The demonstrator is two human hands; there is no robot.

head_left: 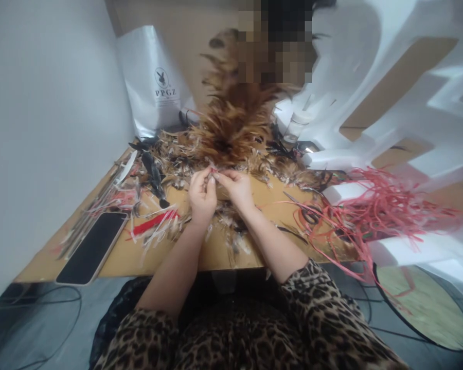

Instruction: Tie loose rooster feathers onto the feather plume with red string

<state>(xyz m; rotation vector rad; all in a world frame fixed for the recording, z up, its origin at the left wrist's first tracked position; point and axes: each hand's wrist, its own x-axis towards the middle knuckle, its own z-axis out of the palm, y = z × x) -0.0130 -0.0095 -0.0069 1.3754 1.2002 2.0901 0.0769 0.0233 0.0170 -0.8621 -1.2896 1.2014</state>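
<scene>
Feather bunch (231,121) fans out over the middle of the table (119,262); left hand (202,195) and right hand (238,190) pinch a reddish bit (213,169) at the bunch's base, presumably so it holds together.

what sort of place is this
It looks like a small craft workspace, probably for featherwork: brown feathers are heaped on the table, with scissors and a tangle of pink strands towards its right side.
</scene>
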